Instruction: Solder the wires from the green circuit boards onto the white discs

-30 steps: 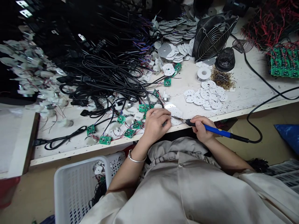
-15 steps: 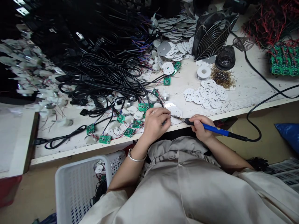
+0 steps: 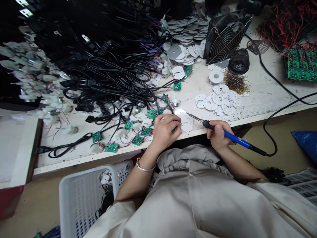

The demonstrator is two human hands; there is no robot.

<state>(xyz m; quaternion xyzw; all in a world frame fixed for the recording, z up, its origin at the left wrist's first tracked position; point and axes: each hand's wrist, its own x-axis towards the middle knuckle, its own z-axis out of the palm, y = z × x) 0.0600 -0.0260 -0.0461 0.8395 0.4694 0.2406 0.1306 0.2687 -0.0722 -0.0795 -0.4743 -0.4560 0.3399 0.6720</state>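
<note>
In my right hand [image 3: 219, 135] is a blue soldering iron [image 3: 237, 139], gripped at its black collar with the metal tip pointing up and left. That tip is over the upper right edge of a white circuit board plate [image 3: 187, 123] lying near the bench's front edge; whether it touches cannot be told. My left hand [image 3: 166, 129] rests at the plate's left side, fingers curled and pressed together. A small dark piece shows between its thumb and fingers, too little to name. Left of this hand lie green circuit boards [image 3: 145, 131] and white round motor parts [image 3: 140, 116] with thin wires.
Black cables [image 3: 116, 71] are heaped at the back left. A solder spool [image 3: 215, 77], loose white plates [image 3: 221, 100] and a black fan [image 3: 226, 38] stand right of centre. The iron's cord [image 3: 266, 119] crosses the right side. Below the bench sits a grey basket [image 3: 86, 198].
My right hand has drawn the soldering iron back to the right, so its tip has left my left fingertips and more of the plate shows. My left hand has stayed in place.
</note>
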